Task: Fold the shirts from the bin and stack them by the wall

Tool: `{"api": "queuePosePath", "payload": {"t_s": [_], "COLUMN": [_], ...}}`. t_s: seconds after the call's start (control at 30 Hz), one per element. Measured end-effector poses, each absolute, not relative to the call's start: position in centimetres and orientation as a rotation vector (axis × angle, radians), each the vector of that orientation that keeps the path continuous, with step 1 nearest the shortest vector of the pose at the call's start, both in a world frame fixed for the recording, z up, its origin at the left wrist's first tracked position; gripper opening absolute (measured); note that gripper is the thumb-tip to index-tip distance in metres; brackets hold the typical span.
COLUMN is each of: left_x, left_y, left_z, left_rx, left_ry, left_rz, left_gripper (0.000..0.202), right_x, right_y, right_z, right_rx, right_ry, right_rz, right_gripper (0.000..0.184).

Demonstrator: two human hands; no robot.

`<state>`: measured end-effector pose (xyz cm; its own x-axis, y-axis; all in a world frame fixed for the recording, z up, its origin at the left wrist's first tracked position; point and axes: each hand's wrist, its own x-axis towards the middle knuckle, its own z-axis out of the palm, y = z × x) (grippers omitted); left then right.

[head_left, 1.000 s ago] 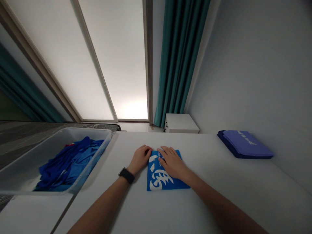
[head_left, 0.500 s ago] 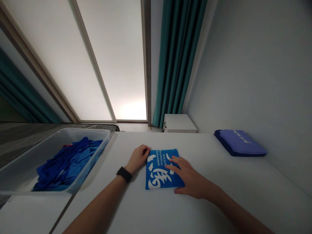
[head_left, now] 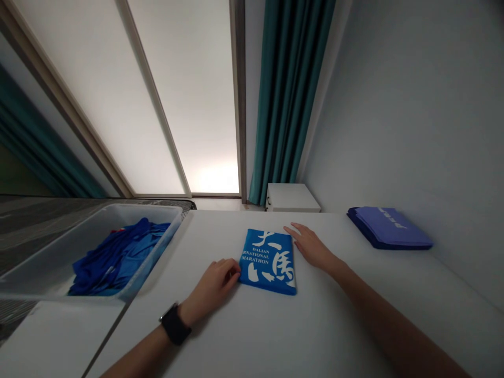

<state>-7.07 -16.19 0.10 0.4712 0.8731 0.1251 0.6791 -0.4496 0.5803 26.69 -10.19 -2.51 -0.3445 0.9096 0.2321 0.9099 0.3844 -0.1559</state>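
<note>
A folded blue cloth (head_left: 268, 261) with white lettering lies flat on the white table (head_left: 275, 331) in front of me. My left hand (head_left: 212, 286), with a dark watch on its wrist, has its fingers curled and pinched at the cloth's near left corner. My right hand (head_left: 311, 245) lies open with its fingers stretched out flat on the table, touching the cloth's right edge near the far corner.
A clear plastic bin (head_left: 55, 262) with crumpled blue cloths (head_left: 118, 257) stands at the left. A stack of folded purple-blue cloths (head_left: 388, 227) lies at the far right by the wall. Behind the table are a white box (head_left: 292, 198), a teal curtain (head_left: 289, 100) and a window.
The folded cloth has been turned and slid a little farther away. My right hand came off its top and moved to its right edge; my left hand drew back to the near left corner.
</note>
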Motion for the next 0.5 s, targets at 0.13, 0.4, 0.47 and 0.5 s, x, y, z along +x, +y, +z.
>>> {"api": "queuePosePath", "payload": {"t_s": [0.13, 0.4, 0.47, 0.5], "left_x": [-7.1, -7.3, -7.3, -7.3], "left_y": [-17.3, -17.1, -17.1, -17.1], "left_z": [-0.1, -0.7, -0.7, -0.7], "left_rx": [2.338, 2.397, 2.380, 2.369], "left_ry": [1.233, 1.157, 1.156, 1.159], "left_rz": [0.586, 0.614, 0.611, 0.607], "left_gripper": [0.012, 0.018, 0.016, 0.015], "right_x": [25.5, 22.1, 21.8, 21.8], "right_y": [-11.8, -18.6, -19.7, -20.2], "right_z": [-1.6, 0.5, 0.4, 0.3], "right_rx": [-1.540, -1.326, -1.302, -1.298], "right_ry": [-2.302, -2.407, -2.438, -2.446], "right_rz": [-0.001, 0.115, 0.154, 0.156], "right_gripper": [0.045, 0.021, 0.015, 0.014]}}
